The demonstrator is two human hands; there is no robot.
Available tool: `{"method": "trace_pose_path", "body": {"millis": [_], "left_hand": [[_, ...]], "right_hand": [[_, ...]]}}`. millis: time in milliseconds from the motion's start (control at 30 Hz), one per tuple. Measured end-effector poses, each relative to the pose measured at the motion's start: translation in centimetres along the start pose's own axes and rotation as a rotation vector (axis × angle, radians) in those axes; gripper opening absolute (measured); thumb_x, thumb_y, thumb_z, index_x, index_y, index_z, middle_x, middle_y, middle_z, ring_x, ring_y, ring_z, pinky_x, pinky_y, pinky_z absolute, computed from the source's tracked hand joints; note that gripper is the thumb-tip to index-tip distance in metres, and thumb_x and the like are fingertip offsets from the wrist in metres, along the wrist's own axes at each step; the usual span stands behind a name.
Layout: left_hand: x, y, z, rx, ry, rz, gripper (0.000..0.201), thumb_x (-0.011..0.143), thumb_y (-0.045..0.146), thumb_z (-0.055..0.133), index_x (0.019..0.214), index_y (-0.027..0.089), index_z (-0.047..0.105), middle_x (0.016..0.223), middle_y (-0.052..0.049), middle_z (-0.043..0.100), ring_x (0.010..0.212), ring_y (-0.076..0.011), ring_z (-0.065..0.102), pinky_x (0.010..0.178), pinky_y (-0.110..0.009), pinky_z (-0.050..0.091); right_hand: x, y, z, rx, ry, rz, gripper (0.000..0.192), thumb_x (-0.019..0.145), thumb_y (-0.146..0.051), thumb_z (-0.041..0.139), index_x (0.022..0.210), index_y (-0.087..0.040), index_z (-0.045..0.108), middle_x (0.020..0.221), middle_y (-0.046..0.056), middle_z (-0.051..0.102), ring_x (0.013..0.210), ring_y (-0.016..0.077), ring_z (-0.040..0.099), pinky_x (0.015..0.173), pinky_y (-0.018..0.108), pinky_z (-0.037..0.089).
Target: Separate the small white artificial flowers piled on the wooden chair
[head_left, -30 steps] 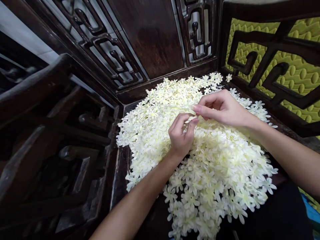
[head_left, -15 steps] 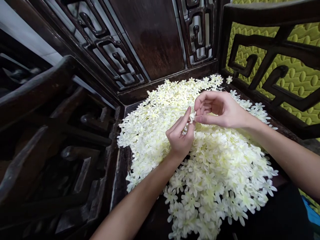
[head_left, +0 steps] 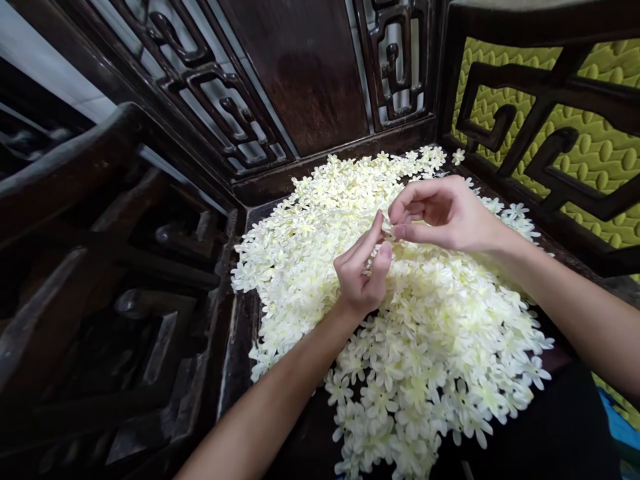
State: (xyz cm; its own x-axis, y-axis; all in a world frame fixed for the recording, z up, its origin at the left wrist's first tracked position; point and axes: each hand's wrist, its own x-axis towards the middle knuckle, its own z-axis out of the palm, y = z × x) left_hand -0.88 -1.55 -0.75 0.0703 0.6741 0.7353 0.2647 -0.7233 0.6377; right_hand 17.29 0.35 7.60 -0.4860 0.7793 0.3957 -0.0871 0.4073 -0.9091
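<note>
A single small white flower is pinched between the thumb and fingertips of my right hand. My left hand meets it from the other side, its stretched fingertips against the petals. The left thumb stands apart, lower down, so that hand is open. Part of the flower is hidden by the fingers. Beneath both hands spreads a big heap of loose white flowers with pale yellow centres; they look artificial.
The heap lies on a dark wooden seat with a carved back and carved armrests to the left and right. Yellow-green quilted fabric shows through the right one. Something blue is at the lower right.
My left thumb has come away from the flower and dropped lower. My right hand has shifted slightly and closed more around the flower. The view has moved a little.
</note>
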Motion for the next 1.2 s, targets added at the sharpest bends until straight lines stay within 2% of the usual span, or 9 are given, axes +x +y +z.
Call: {"method": "trace_pose_path", "body": {"millis": [100, 233, 633, 833, 1200], "left_hand": [[-0.04, -0.33, 0.16, 0.013, 0.035, -0.030, 0.044, 0.093, 0.026, 0.059, 0.137, 0.023, 0.059, 0.108, -0.005, 0.077, 0.079, -0.0133, 0.072, 0.070, -0.027, 0.060], [0.05, -0.59, 0.56, 0.035, 0.072, -0.004, 0.044, 0.091, 0.024, 0.062, 0.135, 0.027, 0.061, 0.111, -0.004, 0.077, 0.076, -0.0122, 0.071, 0.068, -0.027, 0.060], [0.07, -0.73, 0.69, 0.032, 0.096, 0.017, 0.043, 0.092, 0.020, 0.061, 0.134, 0.027, 0.060, 0.107, -0.003, 0.078, 0.074, -0.0109, 0.072, 0.071, -0.026, 0.062], [0.17, -0.59, 0.75, 0.021, 0.097, 0.014, 0.044, 0.092, 0.019, 0.061, 0.135, 0.026, 0.059, 0.115, -0.003, 0.076, 0.079, -0.0106, 0.073, 0.075, -0.025, 0.062], [0.21, -0.81, 0.82, 0.043, 0.098, 0.010, 0.043, 0.091, 0.019, 0.062, 0.133, 0.027, 0.061, 0.106, -0.003, 0.078, 0.073, -0.0104, 0.072, 0.073, -0.025, 0.061]], "right_hand": [[-0.04, -0.01, -0.02, -0.027, 0.000, 0.016, 0.015, 0.077, -0.005, 0.074, 0.089, -0.012, 0.070, 0.086, 0.004, 0.071, 0.076, 0.0142, 0.067, 0.071, 0.027, 0.057], [-0.05, -0.26, -0.04, -0.050, 0.016, 0.048, 0.013, 0.077, -0.006, 0.072, 0.087, -0.015, 0.070, 0.086, 0.003, 0.071, 0.076, 0.0137, 0.067, 0.072, 0.026, 0.058], [-0.13, -0.34, 0.03, -0.028, 0.024, 0.036, 0.013, 0.079, -0.009, 0.074, 0.090, -0.016, 0.073, 0.090, 0.004, 0.074, 0.082, 0.0157, 0.070, 0.078, 0.028, 0.060], [-0.11, -0.51, 0.02, -0.044, 0.035, 0.031, 0.014, 0.079, -0.007, 0.075, 0.091, -0.016, 0.074, 0.090, 0.004, 0.074, 0.083, 0.0165, 0.071, 0.078, 0.028, 0.060], [0.02, -0.29, 0.29, -0.092, 0.126, 0.034, 0.014, 0.077, -0.005, 0.074, 0.083, -0.016, 0.072, 0.084, 0.003, 0.074, 0.076, 0.0162, 0.071, 0.075, 0.029, 0.061]]}}
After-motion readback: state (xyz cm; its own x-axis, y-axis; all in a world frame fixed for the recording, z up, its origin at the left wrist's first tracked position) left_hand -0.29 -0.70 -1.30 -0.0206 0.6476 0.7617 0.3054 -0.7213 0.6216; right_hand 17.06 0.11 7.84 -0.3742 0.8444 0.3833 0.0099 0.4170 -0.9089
